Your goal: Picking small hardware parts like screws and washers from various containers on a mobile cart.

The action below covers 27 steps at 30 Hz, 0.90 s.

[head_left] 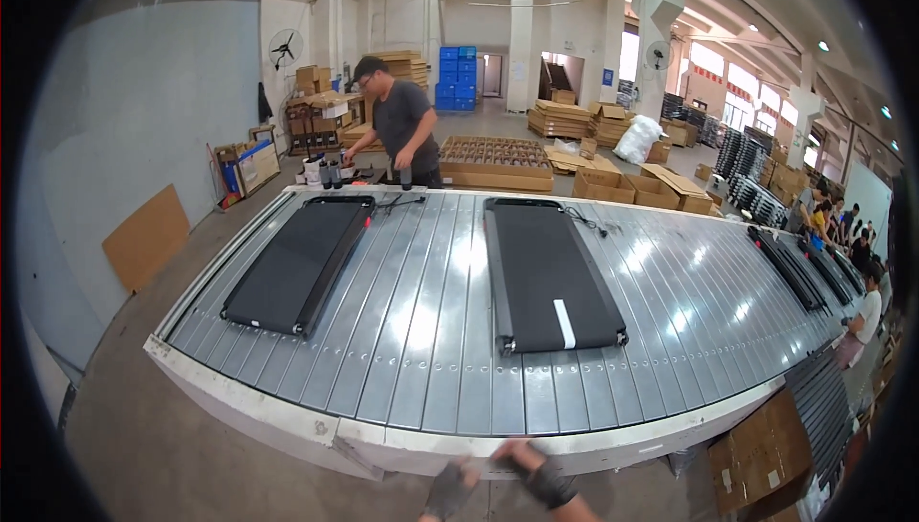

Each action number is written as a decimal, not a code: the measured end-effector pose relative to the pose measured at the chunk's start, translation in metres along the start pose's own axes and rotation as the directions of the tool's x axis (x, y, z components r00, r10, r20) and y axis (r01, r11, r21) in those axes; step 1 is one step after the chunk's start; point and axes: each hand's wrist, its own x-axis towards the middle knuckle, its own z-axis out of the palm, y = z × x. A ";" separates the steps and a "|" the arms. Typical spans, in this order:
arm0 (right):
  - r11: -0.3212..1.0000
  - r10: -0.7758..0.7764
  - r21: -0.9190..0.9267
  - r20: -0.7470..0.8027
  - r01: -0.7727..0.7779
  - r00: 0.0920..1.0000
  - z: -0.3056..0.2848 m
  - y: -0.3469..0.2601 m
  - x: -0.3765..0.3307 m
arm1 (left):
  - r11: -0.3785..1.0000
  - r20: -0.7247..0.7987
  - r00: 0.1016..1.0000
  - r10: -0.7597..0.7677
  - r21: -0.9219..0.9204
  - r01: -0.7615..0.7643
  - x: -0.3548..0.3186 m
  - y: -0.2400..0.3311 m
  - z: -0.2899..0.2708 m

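Both of my hands show at the bottom edge, in dark fingerless gloves. My left hand [448,489] hangs just below the near rim of the wide slatted metal conveyor [421,330], holding nothing that I can see. My right hand [528,465] rests at that rim, blurred, fingers curled by the edge. A flat black treadmill deck with a white stripe [548,275] lies on the slats straight ahead. A second black deck [302,261] lies to the left.
A person in a dark shirt [402,129] stands at the far side by dark bottles [330,173]. More black decks [799,268] and people [866,306] are at the right. Cardboard boxes [761,450] sit at lower right, and pallets of cartons stand behind.
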 end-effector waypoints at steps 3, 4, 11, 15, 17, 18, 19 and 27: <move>0.851 0.283 0.416 0.147 -0.319 0.948 0.127 0.083 -0.047 | 0.933 0.087 0.995 0.038 0.353 -0.067 -0.110 -0.189 -0.059; 0.827 0.339 0.419 0.158 -0.374 0.927 0.150 0.123 -0.053 | 0.942 0.025 0.997 -0.071 0.330 0.058 -0.156 -0.246 -0.083; 0.780 0.515 0.184 0.355 -0.598 0.781 0.338 0.201 -0.015 | 0.817 0.056 0.974 -0.218 0.556 0.151 -0.335 -0.387 -0.299; 0.841 0.495 0.038 0.349 -0.540 0.796 0.441 0.245 0.049 | 0.801 -0.242 0.780 -0.578 0.018 0.599 -0.342 -0.347 -0.391; 0.840 0.517 -0.007 0.312 -0.543 0.797 0.482 0.267 0.089 | 0.734 -0.252 0.693 -0.675 -0.328 0.595 -0.318 -0.313 -0.442; 0.861 0.484 -0.036 0.369 -0.508 0.794 0.509 0.279 0.105 | 0.740 -0.286 0.692 -0.663 -0.395 0.545 -0.316 -0.308 -0.467; 0.878 0.454 -0.063 0.423 -0.474 0.785 0.536 0.291 0.118 | 0.740 -0.317 0.688 -0.653 -0.461 0.490 -0.316 -0.305 -0.491; 0.774 0.595 -0.079 0.430 -0.628 0.679 0.715 0.412 0.220 | 0.722 -0.318 0.672 -0.669 -0.490 0.488 -0.304 -0.389 -0.658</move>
